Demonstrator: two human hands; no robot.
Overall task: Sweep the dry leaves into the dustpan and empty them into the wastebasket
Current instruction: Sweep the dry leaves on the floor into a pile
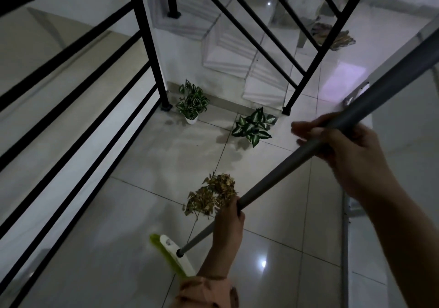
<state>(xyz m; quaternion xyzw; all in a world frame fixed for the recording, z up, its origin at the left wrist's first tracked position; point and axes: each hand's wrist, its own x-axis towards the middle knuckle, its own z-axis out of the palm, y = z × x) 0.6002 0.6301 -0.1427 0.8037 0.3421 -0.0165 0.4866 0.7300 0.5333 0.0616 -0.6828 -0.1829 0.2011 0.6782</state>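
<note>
On the glossy pale-grey tiled floor (107,248), near the middle of the landing, we see a small heap of dry brown leaves (211,194) lying across a grout line. We hold a long grey metal broom handle (297,162) with both hands, and it slants from the upper right edge of the view down to the floor. Our left hand (229,222) is wrapped shut around the lower part of the handle, just beside the near edge of the leaf heap; a peach-coloured sleeve cuff (206,291) shows at the bottom edge. Our right hand (342,148) is clamped on the handle higher up, its fingers blurred, so we can only say they seem curled fully round it. At the handle's foot sits the white broom head with lime-green bristles (173,255), resting on or just above the tiles nearer to us than the leaves and apart from them.

Towards the far edge of the floor stand two small plants: a green-and-white striped leafy plant in a white pot (192,102) beside the foot of a black metal railing post (152,46), and a darker green-and-white plant (254,125) to its right, its pot hidden. Black railing bars (71,108) run along the left side, and white stair steps (228,53) drop away beyond the plants.
</note>
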